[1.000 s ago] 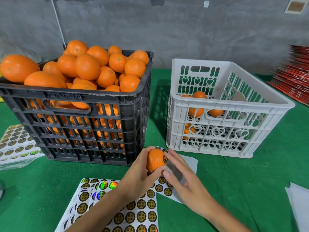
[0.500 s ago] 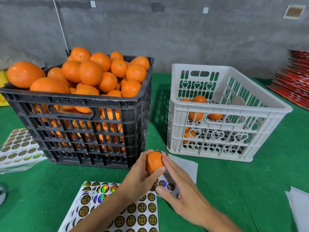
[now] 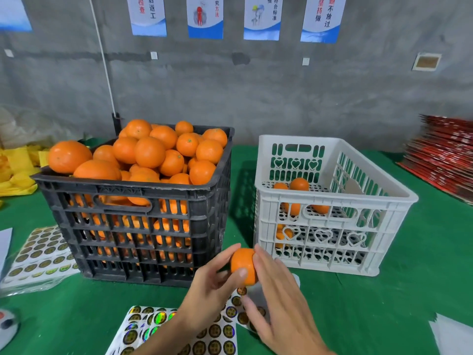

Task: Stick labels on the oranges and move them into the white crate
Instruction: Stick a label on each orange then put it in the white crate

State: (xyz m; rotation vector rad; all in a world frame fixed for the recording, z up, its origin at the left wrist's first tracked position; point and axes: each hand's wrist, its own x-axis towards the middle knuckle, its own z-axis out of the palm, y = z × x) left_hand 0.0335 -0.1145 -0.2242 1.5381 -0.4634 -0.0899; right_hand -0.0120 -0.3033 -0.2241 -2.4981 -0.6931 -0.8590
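Orange (image 3: 243, 265) now higher, between hands

Moulded plastic white crate (image 3: 332, 201), black crate (image 3: 138, 226); glossy label sheets (image 3: 215, 331); seemingly felt-like green tablecloth (image 3: 409, 290)

Your left hand (image 3: 210, 290) curls, thumb and fingers pinching inward; your right hand (image 3: 279, 301) lies beside it, fingers extended, near-flat.
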